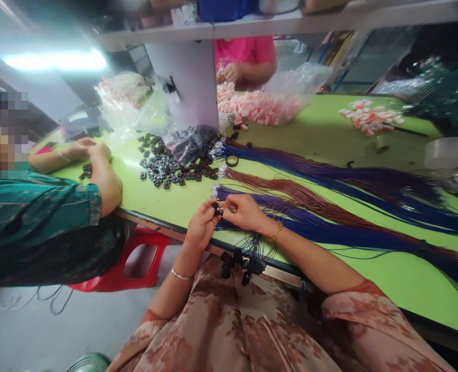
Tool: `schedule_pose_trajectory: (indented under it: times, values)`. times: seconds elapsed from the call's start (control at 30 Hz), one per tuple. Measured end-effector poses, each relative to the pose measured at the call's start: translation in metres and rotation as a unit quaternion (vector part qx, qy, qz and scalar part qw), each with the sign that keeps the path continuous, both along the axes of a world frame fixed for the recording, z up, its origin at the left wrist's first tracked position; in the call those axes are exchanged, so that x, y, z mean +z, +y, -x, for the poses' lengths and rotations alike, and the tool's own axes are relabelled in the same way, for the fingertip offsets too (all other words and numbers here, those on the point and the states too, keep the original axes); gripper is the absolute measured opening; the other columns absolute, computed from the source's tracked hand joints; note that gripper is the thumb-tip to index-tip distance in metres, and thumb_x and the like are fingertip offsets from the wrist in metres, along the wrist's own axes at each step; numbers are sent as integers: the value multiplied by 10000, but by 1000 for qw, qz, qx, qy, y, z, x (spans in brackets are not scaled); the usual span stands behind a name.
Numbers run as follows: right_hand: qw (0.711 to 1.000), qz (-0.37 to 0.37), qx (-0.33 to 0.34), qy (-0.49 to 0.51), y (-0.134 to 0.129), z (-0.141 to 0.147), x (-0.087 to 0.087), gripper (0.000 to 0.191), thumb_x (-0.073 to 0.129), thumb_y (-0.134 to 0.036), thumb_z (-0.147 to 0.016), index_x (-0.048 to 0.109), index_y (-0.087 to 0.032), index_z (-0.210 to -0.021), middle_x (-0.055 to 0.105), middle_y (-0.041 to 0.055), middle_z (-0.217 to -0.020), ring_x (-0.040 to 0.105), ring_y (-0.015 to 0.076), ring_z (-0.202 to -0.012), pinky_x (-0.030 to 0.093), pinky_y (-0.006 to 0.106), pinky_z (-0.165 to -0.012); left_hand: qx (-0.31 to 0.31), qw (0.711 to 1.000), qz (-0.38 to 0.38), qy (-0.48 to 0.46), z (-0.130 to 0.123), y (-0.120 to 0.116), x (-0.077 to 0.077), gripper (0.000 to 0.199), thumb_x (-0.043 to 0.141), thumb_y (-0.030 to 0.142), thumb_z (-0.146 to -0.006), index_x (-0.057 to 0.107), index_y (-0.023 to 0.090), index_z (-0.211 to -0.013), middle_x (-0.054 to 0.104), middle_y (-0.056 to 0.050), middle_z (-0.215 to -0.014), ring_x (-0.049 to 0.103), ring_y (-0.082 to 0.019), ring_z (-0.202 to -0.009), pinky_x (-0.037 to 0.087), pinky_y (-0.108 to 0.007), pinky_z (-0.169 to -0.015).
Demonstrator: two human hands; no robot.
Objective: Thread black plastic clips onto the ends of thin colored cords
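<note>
My left hand (201, 226) pinches a small black plastic connector housing (216, 206) between thumb and fingertips, above the table's front edge. Touching it from the right, my right hand (245, 212) is closed in a pinch on a thin wire, whose end is mostly covered by the fingers. Beneath my right wrist, several black connectors (238, 257) hang on thin dark wires over the edge, close to my lap. Just behind my hands lie bundles of blue wires (314, 223) and brown wires (290, 188), their silvery terminal ends pointing left.
A heap of black housings (162, 164) spreads left of the wires, near a roll of tape (232, 161). On the left sits a co-worker in a green sleeve (74, 199); a person in a pink shirt (248, 54) works opposite, by pale pink connectors (263, 107). A shelf (290, 23) crosses overhead.
</note>
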State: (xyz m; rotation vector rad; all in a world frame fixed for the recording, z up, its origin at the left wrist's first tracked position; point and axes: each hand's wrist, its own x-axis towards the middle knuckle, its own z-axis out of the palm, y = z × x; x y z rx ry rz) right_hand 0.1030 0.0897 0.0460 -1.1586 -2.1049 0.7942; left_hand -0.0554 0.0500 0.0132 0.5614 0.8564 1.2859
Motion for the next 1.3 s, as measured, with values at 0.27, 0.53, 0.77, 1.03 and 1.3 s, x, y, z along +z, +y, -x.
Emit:
schedule_pose_trajectory:
  times: [0.27,0.53,0.77,1.03,1.3]
  values:
    - [999,10,29,20,1,-1,-7,109,580,-215,-720,549,-168,-626,516,-35,-571,387,82,-521,258,220,-539,30,999,-5,40,-8,-4,-2,397,823,240,-635,648,169,-984,682,-20,-856,619,-94,-756,485,-209,-729]
    - [997,-19,64,-41,-3,-4,-5,120,556,-184,-775,568,-162,-658,552,-11,-586,401,93,-524,237,233,-537,29,997,1,69,-8,-6,-1,398,811,232,-644,633,159,-993,672,-8,-839,611,-80,-723,479,-191,-693]
    - [994,-14,-21,-111,43,-22,-2,210,485,-253,-882,661,-157,-817,678,53,-774,536,137,-655,329,236,-613,16,998,13,56,-17,-1,-7,383,798,255,-655,626,168,-986,697,-43,-926,629,-104,-771,483,-222,-705]
    - [944,19,-133,-301,86,-32,-22,268,438,-262,-914,684,-163,-951,694,150,-971,613,244,-843,388,305,-716,12,998,41,44,-17,5,-12,393,816,243,-622,643,172,-968,713,-48,-941,639,-103,-769,484,-220,-702]
    - [940,3,-110,-322,88,-28,-24,286,408,-302,-944,655,-168,-996,676,156,-1051,615,242,-895,393,303,-744,8,999,34,40,-15,4,-16,400,815,250,-628,636,160,-975,710,-59,-943,640,-109,-770,485,-227,-708]
